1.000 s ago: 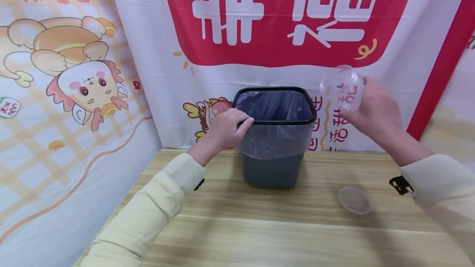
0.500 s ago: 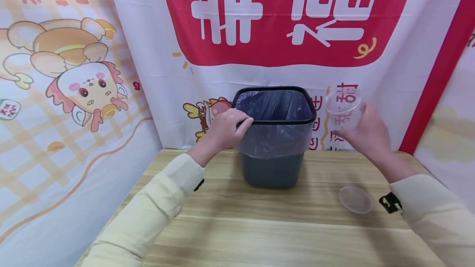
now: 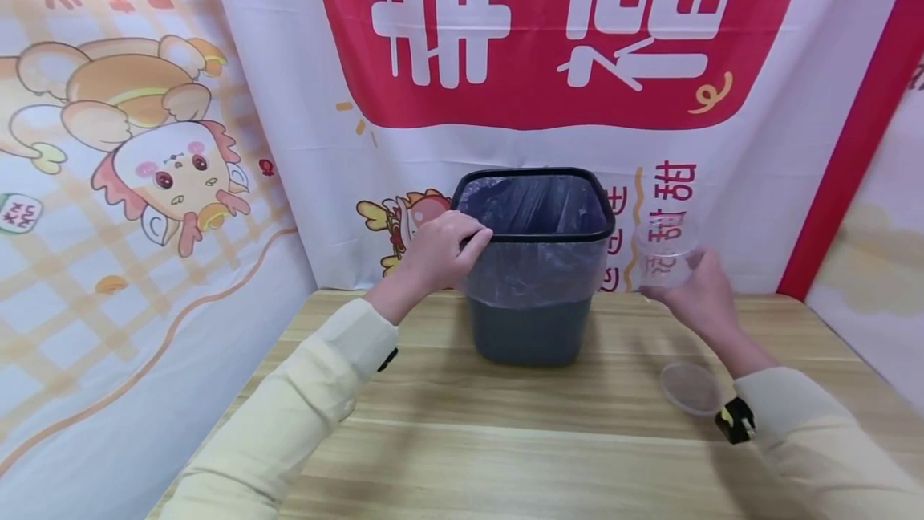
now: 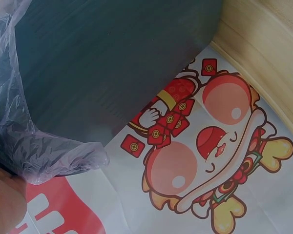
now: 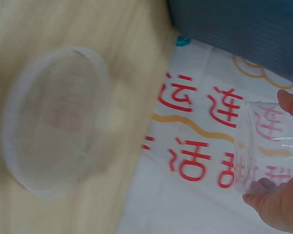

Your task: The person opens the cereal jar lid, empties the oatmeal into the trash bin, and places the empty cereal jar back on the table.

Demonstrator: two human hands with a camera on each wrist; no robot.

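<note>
A dark grey trash bin with a black rim stands on the table, a thin translucent bag folded over its edge. My left hand grips the rim at the bin's near left corner; in the left wrist view only a bit of that hand shows beside the bag. To the right of the bin, my right hand holds a clear plastic tub above the tabletop, thumb and fingers on opposite sides of its wall. A round translucent lid lies on the table below the right hand, apart from it.
The wooden table runs up to a printed cloth hanging behind the bin. Another printed cloth hangs along the left side.
My right hand has come down with the clear tub, from beside and above the bin's rim to nearer the tabletop. The left hand, bin and lid have stayed put.
</note>
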